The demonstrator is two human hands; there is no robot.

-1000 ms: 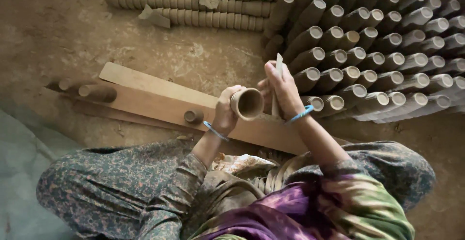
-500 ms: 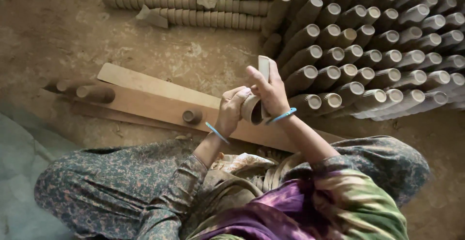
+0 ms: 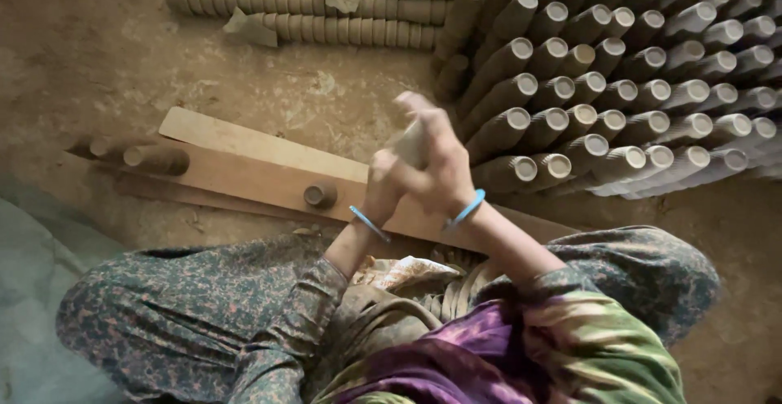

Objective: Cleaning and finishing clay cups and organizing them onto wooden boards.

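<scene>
Dusty earthen floor (image 3: 106,54), wooden plank (image 3: 261,168)

Pale clay cup (image 3: 410,145), blurred, gripped above plank.

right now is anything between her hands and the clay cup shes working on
Nothing visible. Both hands close around the clay cup: the left hand grips from the side and the right hand covers it, so most of the cup is hidden.
</scene>
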